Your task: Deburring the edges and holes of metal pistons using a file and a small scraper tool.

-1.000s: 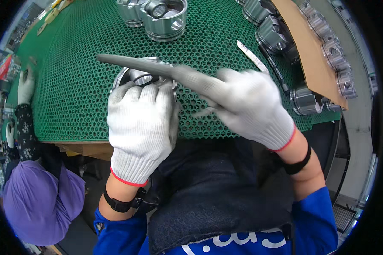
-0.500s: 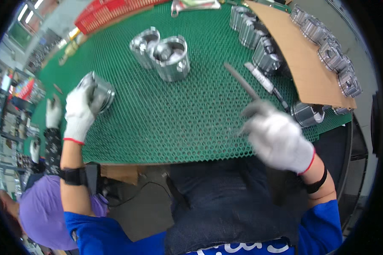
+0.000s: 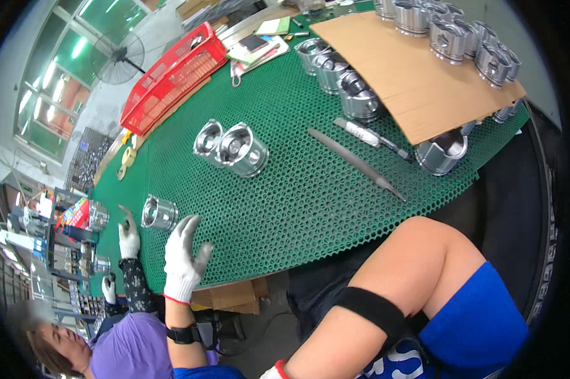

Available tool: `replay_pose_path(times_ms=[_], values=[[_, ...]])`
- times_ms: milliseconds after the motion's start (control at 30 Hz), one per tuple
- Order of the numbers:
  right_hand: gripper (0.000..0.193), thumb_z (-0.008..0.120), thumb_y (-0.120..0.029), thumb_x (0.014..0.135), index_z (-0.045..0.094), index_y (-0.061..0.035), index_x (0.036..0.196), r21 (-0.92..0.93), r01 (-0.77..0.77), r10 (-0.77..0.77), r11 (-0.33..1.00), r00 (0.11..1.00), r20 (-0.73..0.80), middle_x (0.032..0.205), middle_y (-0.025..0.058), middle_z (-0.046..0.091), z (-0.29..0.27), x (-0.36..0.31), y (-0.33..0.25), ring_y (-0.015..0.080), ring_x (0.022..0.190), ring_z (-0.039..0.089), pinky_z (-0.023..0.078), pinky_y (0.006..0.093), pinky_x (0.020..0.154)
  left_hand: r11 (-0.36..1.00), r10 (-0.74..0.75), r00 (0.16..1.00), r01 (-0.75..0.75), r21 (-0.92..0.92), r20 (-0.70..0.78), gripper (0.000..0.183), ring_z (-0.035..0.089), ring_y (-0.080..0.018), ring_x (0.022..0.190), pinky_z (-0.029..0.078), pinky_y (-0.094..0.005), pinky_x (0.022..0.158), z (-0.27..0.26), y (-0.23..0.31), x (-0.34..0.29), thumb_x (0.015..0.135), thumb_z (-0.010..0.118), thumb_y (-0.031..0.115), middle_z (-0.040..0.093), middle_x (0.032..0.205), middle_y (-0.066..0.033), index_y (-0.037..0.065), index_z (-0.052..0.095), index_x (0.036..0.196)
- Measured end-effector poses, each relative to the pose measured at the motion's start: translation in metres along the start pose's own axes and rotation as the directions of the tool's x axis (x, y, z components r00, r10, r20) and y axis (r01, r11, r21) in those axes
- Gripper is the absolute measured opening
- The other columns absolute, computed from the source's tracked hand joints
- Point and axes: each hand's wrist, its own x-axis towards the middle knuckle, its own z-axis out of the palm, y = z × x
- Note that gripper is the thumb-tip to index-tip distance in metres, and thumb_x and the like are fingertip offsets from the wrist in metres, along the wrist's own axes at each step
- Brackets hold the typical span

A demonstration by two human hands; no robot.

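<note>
Green-matted counter (image 3: pixel 285 221): lone piston (image 3: pixel 159 213) resting toward the left, just beyond the left grip (image 3: pixel 185 260).
Card (image 3: pixel 399 76) on the right carries rows of pistons (image 3: pixel 448 41); a red crate (image 3: pixel 171 76) sits by the far edge; two pistons (image 3: pixel 242 151) stand side by side mid-counter. The left grip is spread wide, thumb clear of the fingers, holding nothing; whether its tips touch the lone piston I cannot tell. A co-worker's hand (image 3: pixel 128 239) is near the lone piston's other side, so moving slowly and straight seems wise. The right grip (image 3: pixel 273 371) shows only a scrap of glove; its state cannot be told. Bright metal is best held round its outer wall, well away from the file (image 3: pixel 354 161).
</note>
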Motion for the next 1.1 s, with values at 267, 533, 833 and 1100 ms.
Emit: replay_pose_path(times_ms=[267, 533, 833, 1100], values=[[0.024, 0.061, -0.026, 0.085, 0.062, -0.0045, 0.076, 0.065, -0.074, 0.08, 0.995, 0.993, -0.092, 0.068, 0.0168, 0.061, 0.002, -0.025, -0.01, 0.0347, 0.067, 0.062, 0.049, 0.042, 0.058, 0.963, 0.222, 0.946, -0.175, 0.204, -0.237, 0.048, 0.055, -0.0352, 0.118, 0.044, -0.0432, 0.101, 0.046, 0.07, 0.111, 0.08, 0.07, 0.017, 0.057, 0.127, -0.0172, 0.004, 0.056, 0.125], [0.023, 0.063, -0.024, 0.09, 0.07, -0.0056, 0.102, -0.023, -0.891, 0.776, 0.454, 0.408, -0.481, 0.095, 0.0119, 0.07, -0.055, -0.176, -0.059, 0.027, 0.085, 0.069, 0.054, 0.0357, 0.078, 0.94, -0.298, 0.944, 0.316, 0.132, -0.14, 0.035, 0.065, -0.0366, 0.073, 0.053, -0.0464, 0.064, 0.062, 0.069, 0.115, 0.079, 0.07, 0.027, 0.066, 0.079, -0.0191, 0.001, 0.061, 0.101], [0.041, 0.064, -0.034, 0.088, 0.065, 0.0043, 0.103, 0.624, -0.753, 0.785, 0.208, -0.252, -0.566, 0.073, 0.0055, 0.062, -0.048, -0.23, -0.066, 0.0072, 0.052, 0.053, 0.042, 0.0206, 0.046, 0.856, -0.399, 0.888, 0.271, -0.44, -0.229, 0.023, 0.068, -0.032, 0.08, 0.054, -0.0354, 0.072, 0.099, 0.124, -0.063, 0.072, 0.068, 0.0, 0.07, 0.093, -0.0132, 0.002, 0.07, 0.094], [0.036, 0.061, -0.027, 0.086, 0.065, 0.0047, 0.103, 0.637, -0.742, 0.748, 0.206, -0.301, -0.592, 0.072, 0.0077, 0.062, -0.04, -0.237, -0.064, 0.0073, 0.05, 0.052, 0.04, 0.0206, 0.043, 0.76, -0.456, 0.879, 0.303, -0.574, -0.14, 0.033, 0.068, -0.031, 0.09, 0.053, -0.0386, 0.081, 0.127, 0.122, -0.082, 0.069, 0.066, 0.001, 0.07, 0.098, -0.0106, 0.007, 0.071, 0.102]])
